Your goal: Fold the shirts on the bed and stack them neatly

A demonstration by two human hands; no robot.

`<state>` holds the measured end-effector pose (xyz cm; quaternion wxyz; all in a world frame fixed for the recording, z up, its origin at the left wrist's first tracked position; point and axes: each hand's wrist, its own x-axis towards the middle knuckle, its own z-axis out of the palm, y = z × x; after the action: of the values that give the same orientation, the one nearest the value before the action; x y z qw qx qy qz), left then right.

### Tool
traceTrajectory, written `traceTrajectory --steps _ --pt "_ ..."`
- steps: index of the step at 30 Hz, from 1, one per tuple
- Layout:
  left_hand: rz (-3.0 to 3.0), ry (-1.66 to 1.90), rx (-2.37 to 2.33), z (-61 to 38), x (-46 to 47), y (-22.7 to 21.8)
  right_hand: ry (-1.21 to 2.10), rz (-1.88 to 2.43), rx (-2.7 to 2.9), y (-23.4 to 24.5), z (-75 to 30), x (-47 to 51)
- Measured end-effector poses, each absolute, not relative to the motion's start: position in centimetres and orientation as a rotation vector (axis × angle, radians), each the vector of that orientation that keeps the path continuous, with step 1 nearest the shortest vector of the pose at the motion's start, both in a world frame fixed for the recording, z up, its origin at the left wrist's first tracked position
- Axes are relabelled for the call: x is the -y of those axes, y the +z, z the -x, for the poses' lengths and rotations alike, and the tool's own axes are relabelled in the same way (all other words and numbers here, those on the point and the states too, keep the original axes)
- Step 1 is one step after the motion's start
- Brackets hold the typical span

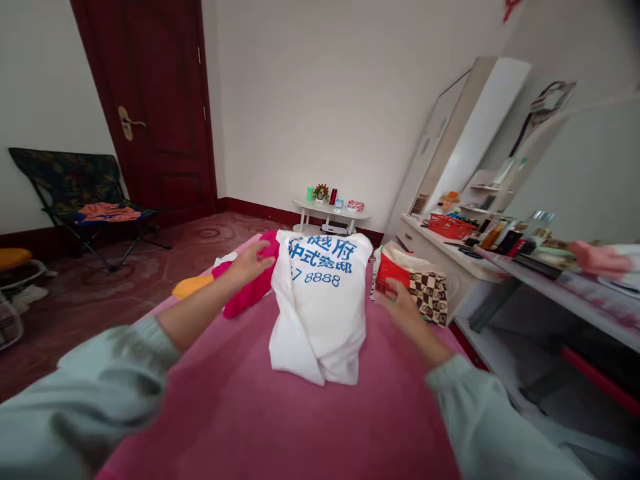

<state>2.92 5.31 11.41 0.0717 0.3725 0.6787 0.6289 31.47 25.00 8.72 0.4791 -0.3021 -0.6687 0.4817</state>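
The left hand's (254, 261) grip curls onto the magenta garment (249, 297), far left on the bed (240, 407); a tug could drag the white shirt (320, 313) beside it askew. The right hand (401, 303), grip blurred beyond telling, is at the red bag (391, 272), which might topple.

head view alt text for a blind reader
The left hand touches a bright pink cloth and the right hand meets a red and checkered bag on a pink bed; a white garment with blue print lies between them.
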Motion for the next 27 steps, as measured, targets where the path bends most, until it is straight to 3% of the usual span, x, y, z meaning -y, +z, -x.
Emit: traceTrajectory --steps 3,6,11,19,22,27 --pt "-1.394 1.534 -2.215 -5.7 -2.3 4.6 0.944 0.769 2.099 1.6 -33.9 -22.0" --pt "-1.845 1.209 -2.318 -9.7 0.5 1.6 0.828 0.815 2.277 -1.2 -35.7 -19.3" --pt "-2.238 0.831 -2.075 -12.4 -0.4 2.9 0.678 0.865 2.502 1.0 -34.5 -17.0" --pt "-2.135 0.070 -2.179 -10.2 -4.0 4.5 0.321 0.663 2.765 1.2 -31.4 -14.3" --pt "-2.213 0.180 -2.142 -9.2 -3.6 6.1 0.476 0.636 2.672 1.2 -31.5 -16.0" --pt "-1.946 1.010 -1.952 -6.7 0.0 11.3 0.751 0.595 2.368 7.0 -35.7 -18.5"
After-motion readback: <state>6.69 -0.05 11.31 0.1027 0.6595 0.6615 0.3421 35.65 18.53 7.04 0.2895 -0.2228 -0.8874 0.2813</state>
